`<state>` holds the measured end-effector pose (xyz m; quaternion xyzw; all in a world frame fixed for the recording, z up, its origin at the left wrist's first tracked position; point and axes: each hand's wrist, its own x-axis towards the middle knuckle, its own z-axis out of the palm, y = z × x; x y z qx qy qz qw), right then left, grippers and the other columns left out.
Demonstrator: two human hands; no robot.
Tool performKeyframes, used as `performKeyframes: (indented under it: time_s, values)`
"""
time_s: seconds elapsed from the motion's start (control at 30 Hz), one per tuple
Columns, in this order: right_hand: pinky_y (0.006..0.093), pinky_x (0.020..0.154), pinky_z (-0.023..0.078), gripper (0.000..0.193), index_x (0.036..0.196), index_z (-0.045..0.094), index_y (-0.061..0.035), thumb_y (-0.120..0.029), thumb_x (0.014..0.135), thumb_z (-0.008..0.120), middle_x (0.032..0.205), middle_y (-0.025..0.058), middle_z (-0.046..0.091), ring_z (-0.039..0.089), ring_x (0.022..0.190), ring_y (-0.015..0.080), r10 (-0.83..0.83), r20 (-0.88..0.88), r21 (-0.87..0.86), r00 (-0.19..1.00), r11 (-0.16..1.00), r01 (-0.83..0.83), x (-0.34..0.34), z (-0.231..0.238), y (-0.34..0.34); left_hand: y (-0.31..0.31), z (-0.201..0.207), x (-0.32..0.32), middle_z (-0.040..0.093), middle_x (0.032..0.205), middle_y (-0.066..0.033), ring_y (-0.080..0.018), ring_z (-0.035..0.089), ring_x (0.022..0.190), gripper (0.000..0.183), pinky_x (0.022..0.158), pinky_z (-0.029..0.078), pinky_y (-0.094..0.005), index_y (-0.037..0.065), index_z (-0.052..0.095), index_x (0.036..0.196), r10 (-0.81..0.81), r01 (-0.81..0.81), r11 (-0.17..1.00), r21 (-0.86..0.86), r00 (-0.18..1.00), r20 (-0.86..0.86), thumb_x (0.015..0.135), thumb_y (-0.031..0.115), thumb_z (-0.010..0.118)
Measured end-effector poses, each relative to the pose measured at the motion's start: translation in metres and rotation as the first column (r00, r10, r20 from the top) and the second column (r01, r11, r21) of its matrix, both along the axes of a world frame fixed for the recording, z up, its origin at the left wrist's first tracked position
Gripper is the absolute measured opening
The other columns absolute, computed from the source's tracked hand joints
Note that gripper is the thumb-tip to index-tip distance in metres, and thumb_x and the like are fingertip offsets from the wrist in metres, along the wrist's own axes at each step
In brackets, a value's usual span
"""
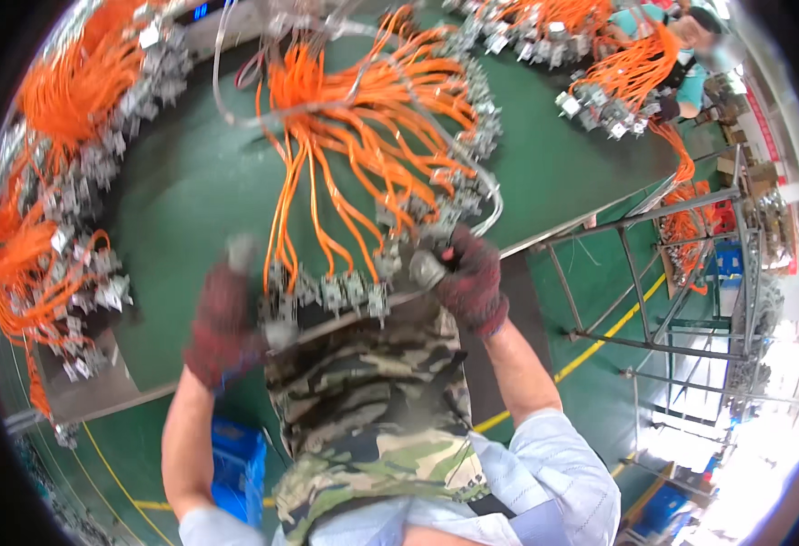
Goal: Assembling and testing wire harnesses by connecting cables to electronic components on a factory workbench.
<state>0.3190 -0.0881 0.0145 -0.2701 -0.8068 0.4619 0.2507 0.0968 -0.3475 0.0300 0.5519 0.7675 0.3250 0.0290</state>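
A fan of orange cables (304, 86) spreads over the green tabletop (181, 173). Small grey metal connectors (349, 289) sit on the cable ends along the table's near edge. My left hand (224, 323), in a dark red glove with grey fingertips, is beside the leftmost near connectors; motion blurs its fingers. In the same kind of glove, my right hand (474, 282) is at the right end of the connector row, its fingers curled in. Something small and dark shows between thumb and fingers there, too unclear to name.
More orange cable bundles (81, 91) line the table's left side. Another bundle (631, 77) lies at the far right, near a person in a teal top (691, 86). A clear tube (345, 105) loops over the middle cables. Right of the table stands a metal frame rack (645, 273).
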Motion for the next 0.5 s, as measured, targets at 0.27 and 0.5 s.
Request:
performKeyframes:
  time_s: [0.27,0.5]
  values:
    - [0.0366,0.063,0.054,0.022,0.104,0.078,-0.0046,-0.013,0.086,0.085,0.075,0.0081,0.071,0.063,0.065,0.0151,0.007,-0.134,-0.181,0.991,0.983,-0.031,-0.002,-0.001,0.004,0.025,-0.067,0.054,0.058,0.145,-0.0291,-0.0514,0.060,0.125,0.099,0.104,0.050,-0.0572,0.006,0.052,0.155,0.128,-0.123,0.982,0.141,0.991,-0.028,0.076,0.050,0.092]
    - [0.0295,0.066,0.049,0.016,0.097,0.074,-0.0058,-0.016,0.088,0.082,0.076,-0.0028,0.056,0.052,0.071,0.0087,-0.066,-0.111,-0.103,0.992,0.993,0.055,-0.003,-0.021,0.061,0.091,-0.068,0.079,0.066,0.126,-0.0273,-0.0505,0.062,0.114,0.077,0.096,0.053,-0.0572,0.005,0.060,0.142,0.215,-0.220,0.946,0.238,0.976,0.046,0.078,0.032,0.093]
